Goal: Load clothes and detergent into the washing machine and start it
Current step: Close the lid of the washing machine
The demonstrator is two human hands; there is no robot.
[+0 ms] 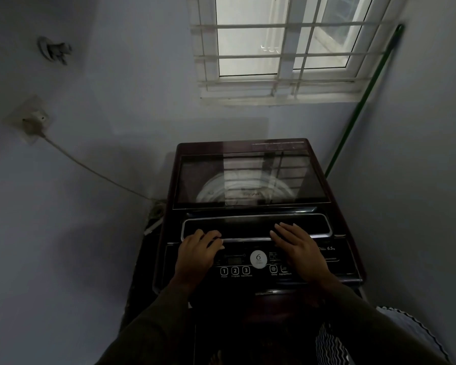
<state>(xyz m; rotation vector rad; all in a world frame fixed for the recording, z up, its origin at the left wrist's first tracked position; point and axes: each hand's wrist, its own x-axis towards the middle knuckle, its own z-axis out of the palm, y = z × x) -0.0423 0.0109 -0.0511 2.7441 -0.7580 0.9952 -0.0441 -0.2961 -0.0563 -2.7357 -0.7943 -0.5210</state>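
Washing machine [253, 209] at 12 o'clock, lid [250, 177] closed. Left hand [199, 250] curls on the handle [248, 227]; right hand [298, 248] lies flat at its 3 o'clock. The glass lid is likely rigid and weighty; lift there.

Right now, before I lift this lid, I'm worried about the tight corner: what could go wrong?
1. The lid probably swings up toward the back, so the green pole leaning in the corner beside it could get knocked.
2. Your left hand and right hand lie over the control panel, so a wrist might press a button by accident.
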